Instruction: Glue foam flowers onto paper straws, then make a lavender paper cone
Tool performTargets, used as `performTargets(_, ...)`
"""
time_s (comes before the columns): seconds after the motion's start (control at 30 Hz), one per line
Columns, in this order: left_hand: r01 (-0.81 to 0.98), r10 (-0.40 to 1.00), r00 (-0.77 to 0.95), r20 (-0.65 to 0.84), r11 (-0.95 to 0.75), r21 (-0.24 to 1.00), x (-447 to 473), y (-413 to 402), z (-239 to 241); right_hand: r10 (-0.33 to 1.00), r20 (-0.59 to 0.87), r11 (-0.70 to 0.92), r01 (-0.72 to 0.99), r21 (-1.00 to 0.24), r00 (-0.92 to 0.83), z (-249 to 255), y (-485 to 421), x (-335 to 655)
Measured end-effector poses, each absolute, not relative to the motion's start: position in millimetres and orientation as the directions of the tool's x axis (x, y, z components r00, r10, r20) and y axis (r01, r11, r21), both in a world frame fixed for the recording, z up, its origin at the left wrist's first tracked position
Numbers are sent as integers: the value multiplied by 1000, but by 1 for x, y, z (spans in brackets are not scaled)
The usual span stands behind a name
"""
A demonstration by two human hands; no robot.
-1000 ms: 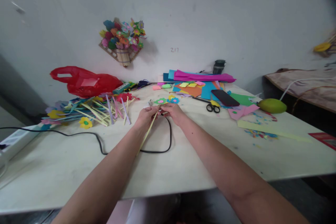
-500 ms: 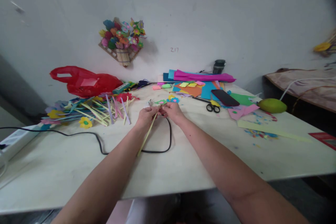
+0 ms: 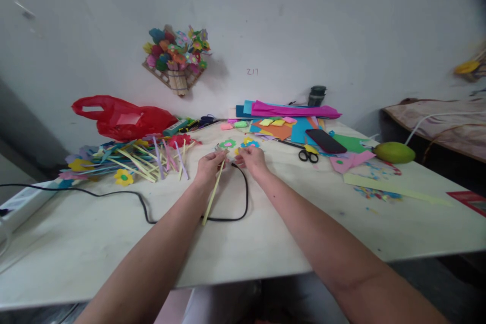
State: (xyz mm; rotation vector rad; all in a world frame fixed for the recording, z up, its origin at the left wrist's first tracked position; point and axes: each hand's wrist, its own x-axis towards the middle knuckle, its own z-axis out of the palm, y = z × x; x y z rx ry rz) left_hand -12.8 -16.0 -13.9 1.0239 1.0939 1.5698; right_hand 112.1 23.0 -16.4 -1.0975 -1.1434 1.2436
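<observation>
A thin pale-yellow paper strip (image 3: 214, 192) is pinched at its upper end in my left hand (image 3: 209, 167), and it slants down toward me. Close by on the right, my right hand (image 3: 251, 161) has its fingers curled together. A small yellow bit shows at its fingertips, too small to make out. Just beyond the hands lie a green paper flower with a pink centre (image 3: 228, 144) and a blue paper flower (image 3: 250, 145) with yellow petals behind it. A black cable (image 3: 246, 197) loops over the table below my hands.
On the left, paper strips and flowers (image 3: 140, 162) lie heaped before a red plastic bag (image 3: 125, 119). Scissors (image 3: 308, 156), a phone (image 3: 325, 141), coloured sheets (image 3: 296, 111) and a green fruit (image 3: 395, 152) are on the right. The table's front edge (image 3: 243, 283) runs nearest me.
My hands have moved apart from each other, the right one going slightly right. The strip stays in my left hand, and the green flower behind shows more fully.
</observation>
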Motion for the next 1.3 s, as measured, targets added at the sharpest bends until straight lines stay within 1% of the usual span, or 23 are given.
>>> performTargets(0.2, -278, 951, -295, 94, -179, 944, -13, -17, -12, 984, 52, 31, -120, -992, -173, -17, 15, 111)
performTargets(0.3, -310, 941, -317, 121, -223, 924, -14, -17, -12, 953, 30, 4, -86, -996, -302, -13, 10, 109)
performTargets(0.43, -357, 931, -344, 125, -253, 899, -14, -18, -11, 833, -8, -67, -86, -994, -553, -11, 2, 106)
performTargets(0.53, -366, 933, -353, 65, -202, 909, -14, -20, -9, 753, -12, -104, -100, -990, -658, -11, -2, 104)
performTargets(0.6, -375, 937, -347, 35, -173, 911, -14, -21, -7, 743, -10, -115, -112, -987, -669, -12, -3, 103)
performTargets(0.73, -389, 942, -333, 36, -173, 905, -14, -19, -7, 771, -9, -117, -129, -985, -636, -11, -4, 101)
performTargets(0.83, -382, 945, -321, 54, -182, 906, -13, -16, -10, 791, 3, -98, -132, -986, -611, -9, -5, 100)
performTargets(0.97, -377, 936, -335, 106, -236, 895, -12, -13, -12, 812, 3, -88, -128, -988, -584, -6, -7, 100)
performTargets(1.07, -385, 934, -332, 133, -263, 884, -13, -13, -10, 806, 24, -89, -162, -983, -591, -5, -5, 102)
performTargets(1.3, -429, 923, -382, 39, -215, 877, -17, -12, -7, 780, 62, -91, -212, -973, -622, -1, 3, 113)
